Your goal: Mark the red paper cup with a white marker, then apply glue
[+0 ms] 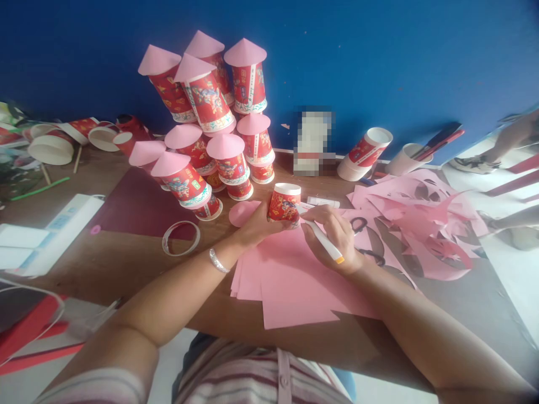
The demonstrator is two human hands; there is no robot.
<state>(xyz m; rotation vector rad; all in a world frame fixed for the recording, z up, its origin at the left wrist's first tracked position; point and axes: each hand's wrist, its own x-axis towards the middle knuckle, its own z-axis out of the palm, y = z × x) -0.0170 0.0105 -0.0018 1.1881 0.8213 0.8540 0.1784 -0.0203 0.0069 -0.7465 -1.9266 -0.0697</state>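
Observation:
My left hand (pixel 255 223) is wrapped round a red printed paper cup (pixel 285 205) that stands upside down on a stack of pink paper sheets (pixel 290 280). My right hand (pixel 337 235) grips a white pen with an orange end (pixel 326 244), its tip against the cup's rim on the paper. A pink paper circle (pixel 242 212) lies just left of the cup, partly hidden by my left hand. Black scissors (pixel 362 227) lie right of my right hand.
A pile of red cups with pink cone lids (pixel 210 129) stands behind against the blue wall. Pink paper scraps (pixel 421 224) lie at right, a tape ring (pixel 181 237) at left, loose cups (pixel 366 152) at back, a white box (pixel 54 230) far left.

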